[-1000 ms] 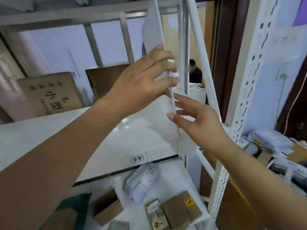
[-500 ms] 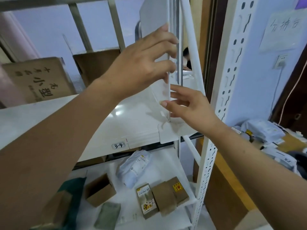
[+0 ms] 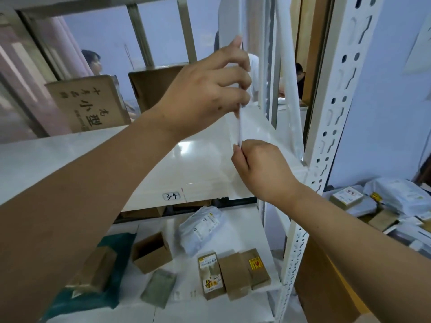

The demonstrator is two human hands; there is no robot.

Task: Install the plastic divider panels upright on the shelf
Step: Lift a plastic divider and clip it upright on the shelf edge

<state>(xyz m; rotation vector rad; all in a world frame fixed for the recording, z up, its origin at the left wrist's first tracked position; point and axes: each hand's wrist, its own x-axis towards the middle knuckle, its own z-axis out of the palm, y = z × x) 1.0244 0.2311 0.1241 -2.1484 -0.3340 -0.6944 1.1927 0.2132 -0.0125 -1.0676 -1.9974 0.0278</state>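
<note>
Near the right front corner of the glossy white shelf (image 3: 149, 164), a thin white plastic divider panel (image 3: 229, 24) stands nearly upright, seen almost edge-on. The left hand (image 3: 205, 94) grips its front edge partway up, fingers (image 3: 233, 78) curled and pressed against the panel. The right hand (image 3: 261, 169) has changed most: a moment ago its fingers were spread open beside the panel's lower edge, and now they are drawn together in a pinch on the bottom of that front edge, close above the shelf surface. The panel has also straightened from a slight lean to close to vertical, just beside the white perforated steel upright (image 3: 338, 113). I judge this to mean alignment is over and seating has begun, the lower corner being guided into place. Whether the bottom edge already touches the shelf, I cannot tell. A handwritten "3-4" label (image 3: 171, 196) sits on the shelf's front edge, left of the panel.
</note>
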